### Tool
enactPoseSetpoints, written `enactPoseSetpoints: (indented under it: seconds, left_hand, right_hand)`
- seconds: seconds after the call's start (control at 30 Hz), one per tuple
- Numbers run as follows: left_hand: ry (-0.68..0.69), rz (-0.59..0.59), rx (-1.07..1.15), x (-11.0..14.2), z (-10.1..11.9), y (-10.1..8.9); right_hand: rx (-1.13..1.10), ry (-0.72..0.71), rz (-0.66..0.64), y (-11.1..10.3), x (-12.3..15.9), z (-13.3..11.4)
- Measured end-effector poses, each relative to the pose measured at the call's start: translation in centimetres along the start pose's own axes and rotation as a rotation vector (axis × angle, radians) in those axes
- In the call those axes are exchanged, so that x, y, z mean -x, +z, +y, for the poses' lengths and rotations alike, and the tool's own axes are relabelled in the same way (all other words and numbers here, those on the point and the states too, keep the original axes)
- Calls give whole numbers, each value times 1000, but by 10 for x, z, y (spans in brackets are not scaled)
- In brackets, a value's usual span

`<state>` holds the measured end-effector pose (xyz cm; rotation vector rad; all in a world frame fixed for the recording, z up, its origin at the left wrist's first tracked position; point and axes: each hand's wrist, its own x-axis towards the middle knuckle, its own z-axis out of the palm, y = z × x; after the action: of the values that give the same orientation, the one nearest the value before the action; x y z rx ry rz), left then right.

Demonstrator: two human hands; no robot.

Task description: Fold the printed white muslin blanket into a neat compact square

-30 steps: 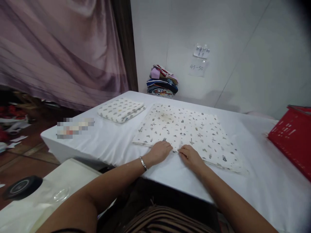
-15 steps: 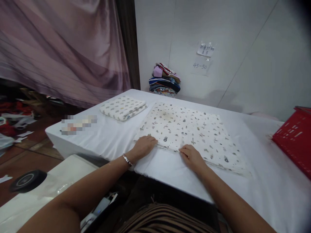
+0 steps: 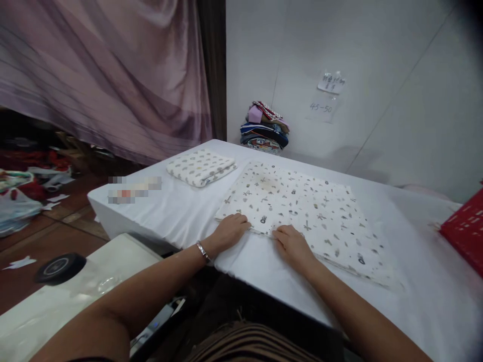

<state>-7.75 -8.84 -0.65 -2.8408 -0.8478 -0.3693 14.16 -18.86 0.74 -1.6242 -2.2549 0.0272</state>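
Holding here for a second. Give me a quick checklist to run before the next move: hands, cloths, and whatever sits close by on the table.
1. Left hand at the near edge of the larger printed cloth: ok, touching it.
2. Right hand at that same edge: ok, touching it, to the right of the left hand.
3. Larger printed cloth unmarked: not ok, a brownish patch shows toward its far left corner.
4. Layers lined up inside it: cannot tell, the top layer hides them.
5. Smaller folded cloth apart from the larger one: ok, a gap shows.
6. Red basket apart from the larger cloth: ok, off to the right.
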Motion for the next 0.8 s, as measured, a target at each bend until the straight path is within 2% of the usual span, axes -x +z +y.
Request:
enactPoseSetpoints:
  seconds: [0.17,0.3,0.53,0.8]
  left_hand:
    - [-38,7,4,4,1,-1]
    - [-79,5,16,11,-5,-4]
    - [-204,-10,24,25,-29,-10]
    - [-297,33,6,39,-46,-14]
  right_hand:
    - [65,-108,-22,22,-32,-17]
    - [66,-132,26,37,-35,-13]
    - [-3,-143,57,39,-30,-9]
    - [-25,-135,45,42,-29,-7]
